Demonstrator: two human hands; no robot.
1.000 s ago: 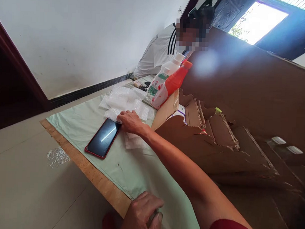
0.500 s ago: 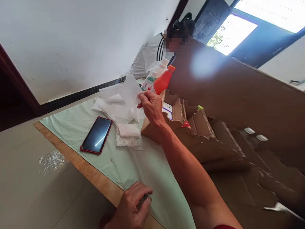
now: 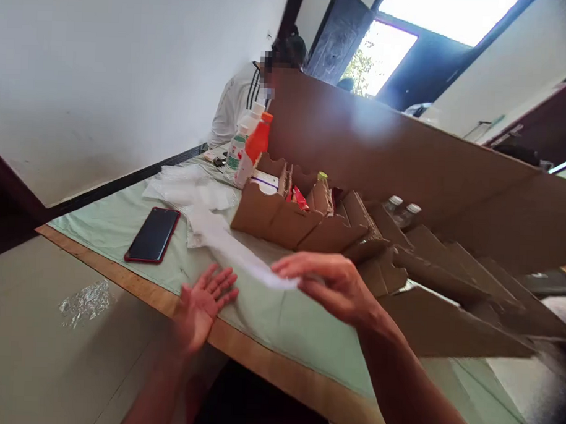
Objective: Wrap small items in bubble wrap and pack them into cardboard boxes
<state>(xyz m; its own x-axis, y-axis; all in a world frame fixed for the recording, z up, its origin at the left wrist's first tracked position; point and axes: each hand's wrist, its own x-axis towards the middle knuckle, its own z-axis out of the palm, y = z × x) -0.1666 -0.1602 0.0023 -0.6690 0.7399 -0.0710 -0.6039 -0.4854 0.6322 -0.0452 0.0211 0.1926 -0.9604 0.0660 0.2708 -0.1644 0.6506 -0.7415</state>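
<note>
My right hand (image 3: 329, 281) pinches the end of a thin white packing sheet (image 3: 244, 257) between thumb and fingers. The sheet is blurred and stretches back towards a heap of translucent white wrapping (image 3: 186, 187), some of it bubble wrap. At the table's front edge my left hand (image 3: 205, 305) is open, palm up and fingers spread, with nothing in it. A black phone with a red rim (image 3: 153, 235) lies flat on the pale green cloth (image 3: 279, 323), beyond the left hand.
A divided cardboard box (image 3: 273, 221) holds a white box and red packets. Behind it stand an orange bottle (image 3: 258, 140) and a clear bottle (image 3: 233, 154). A tall cardboard panel (image 3: 341, 133) runs along the back. Someone in a white shirt (image 3: 231, 102) sits beyond. Crumpled clear plastic (image 3: 87, 303) lies on the floor.
My right hand has come back from the wrapping heap, drawing the white sheet towards me. My left hand has moved left and opened from a curled pose. The camera view has shifted.
</note>
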